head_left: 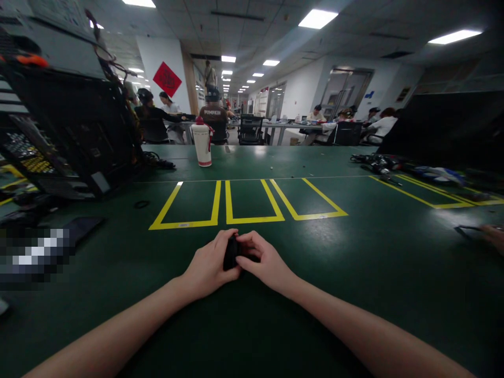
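Observation:
Between my two hands, low over the near middle of the green table (252, 325), is a small black rounded object (231, 254); its kind I cannot make out. My left hand (210, 265) wraps round its left side, thumb below and fingers above. From the right, my right hand (265, 260) pinches its edge with curled fingers and thumb. Fingers hide much of the object. Just beyond my hands, yellow tape (255, 220) marks several open-ended rectangles on the tabletop.
A white bottle with a red lid (202, 144) stands toward the far edge. At left is an open black computer case (74, 126) with cables; a black ring (142, 204) lies nearby. Tangled cables (378, 164) lie far right. Another person's hand (494, 236) reaches in at the right edge.

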Motion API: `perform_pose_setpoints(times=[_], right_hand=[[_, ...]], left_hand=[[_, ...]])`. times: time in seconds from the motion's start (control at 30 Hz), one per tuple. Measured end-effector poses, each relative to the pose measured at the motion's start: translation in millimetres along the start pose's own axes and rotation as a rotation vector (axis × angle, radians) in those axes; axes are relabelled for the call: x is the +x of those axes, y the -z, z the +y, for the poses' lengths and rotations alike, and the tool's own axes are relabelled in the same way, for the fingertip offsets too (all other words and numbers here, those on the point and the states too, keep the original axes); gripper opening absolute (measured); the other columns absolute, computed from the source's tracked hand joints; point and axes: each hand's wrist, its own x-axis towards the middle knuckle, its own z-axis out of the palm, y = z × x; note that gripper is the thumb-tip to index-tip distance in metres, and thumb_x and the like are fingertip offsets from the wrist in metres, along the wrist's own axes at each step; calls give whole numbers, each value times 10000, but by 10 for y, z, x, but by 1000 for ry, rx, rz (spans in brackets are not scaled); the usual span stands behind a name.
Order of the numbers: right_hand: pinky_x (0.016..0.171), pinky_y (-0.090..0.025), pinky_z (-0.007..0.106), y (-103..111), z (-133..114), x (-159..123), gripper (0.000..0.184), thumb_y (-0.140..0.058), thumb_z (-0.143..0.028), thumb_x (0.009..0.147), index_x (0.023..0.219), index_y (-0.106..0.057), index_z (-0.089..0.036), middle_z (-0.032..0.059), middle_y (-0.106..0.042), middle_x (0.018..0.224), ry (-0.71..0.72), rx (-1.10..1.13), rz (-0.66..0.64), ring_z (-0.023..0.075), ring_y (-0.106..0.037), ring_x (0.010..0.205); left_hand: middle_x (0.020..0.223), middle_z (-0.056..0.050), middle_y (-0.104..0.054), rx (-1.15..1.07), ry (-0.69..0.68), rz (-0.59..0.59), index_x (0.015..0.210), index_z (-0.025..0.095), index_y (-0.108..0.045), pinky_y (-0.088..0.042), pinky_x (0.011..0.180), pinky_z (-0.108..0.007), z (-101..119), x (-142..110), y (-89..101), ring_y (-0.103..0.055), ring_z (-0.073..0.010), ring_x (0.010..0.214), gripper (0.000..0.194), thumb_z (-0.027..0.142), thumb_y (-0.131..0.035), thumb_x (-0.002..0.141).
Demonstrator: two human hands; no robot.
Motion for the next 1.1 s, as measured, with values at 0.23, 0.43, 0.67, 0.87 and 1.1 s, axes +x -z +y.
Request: perform_pose_setpoints(times=[0.23, 0.43, 0.67, 0.87, 1.1], right_hand=[[876, -454, 343, -2, 10, -5, 291, -579, -161, 728, 1000, -497, -224, 17, -477, 1033, 80, -71, 2, 156, -498, 987], [875, -452, 361, -3, -15, -3, 271, -570, -217, 753, 1011, -487, -219, 20, -501, 1015, 11, -67, 8, 159, -516, 965], [898, -434, 365, 4, -1, -7, 288, -591, -178, 731, 1000, -495, -224, 18, -486, 1034, 33, -54, -24, 160, -504, 990], [897, -434, 361, -2, 30, 0, 273, -582, -184, 737, 992, -496, -227, 13, -496, 1021, 23, 7, -40, 156, -516, 986], [891, -440, 370, 9, 24, 9, 301, -584, -222, 739, 1021, -480, -216, 26, -539, 1029, -67, 87, -28, 169, -532, 1002]], left_hand=[[1223, -41, -401, -19, -53, -39, 1243, 268, -214, -439, 853, -372, -45, -34, 32, -488, -212, 1050, 643, 252, -579, 715], [1203, -39, -411, 13, -71, -31, 1238, 276, -200, -456, 824, -382, -39, -47, 43, -504, -215, 1033, 626, 272, -570, 732], [1227, -48, -387, 34, -81, -26, 1244, 275, -192, -449, 834, -397, -79, -69, 12, -497, -223, 1037, 653, 259, -585, 722], [1224, -50, -391, 49, -88, -8, 1241, 274, -194, -451, 830, -394, -83, -71, -4, -499, -220, 1038, 650, 261, -585, 722], [1202, -56, -400, 41, -106, 0, 1233, 269, -198, -464, 803, -404, -84, -71, -16, -511, -227, 1013, 625, 286, -576, 735]])
